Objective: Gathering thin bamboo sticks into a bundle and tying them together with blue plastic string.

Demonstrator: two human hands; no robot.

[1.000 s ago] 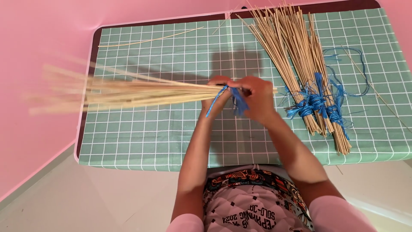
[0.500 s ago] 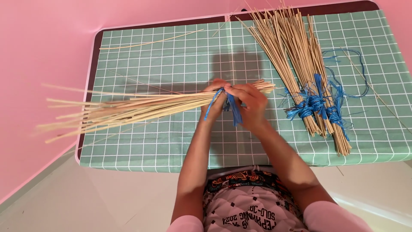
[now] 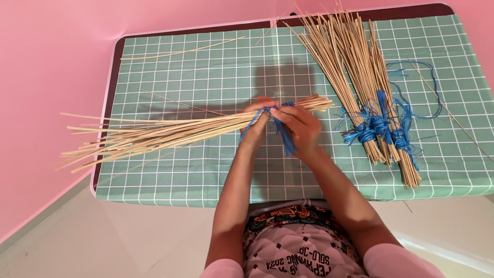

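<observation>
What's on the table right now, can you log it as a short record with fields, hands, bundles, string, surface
left hand: grips the loose stick bundle at its bound end
right hand: fingers on the blue string wrapped around that bundle
loose stick bundle: lies crosswise, fanned tips past the table's left edge
tied bundles: three at the right, each bound with blue string, fanned toward the far edge
spare blue string: loose, right of the tied bundles
single stick: alone near the far left corner
table cover: green with white grid

Bundle of thin pale sticks [image 3: 170, 133] fanning out leftward from both hands, blue string [image 3: 283, 135] wrapped near its right end.
</observation>
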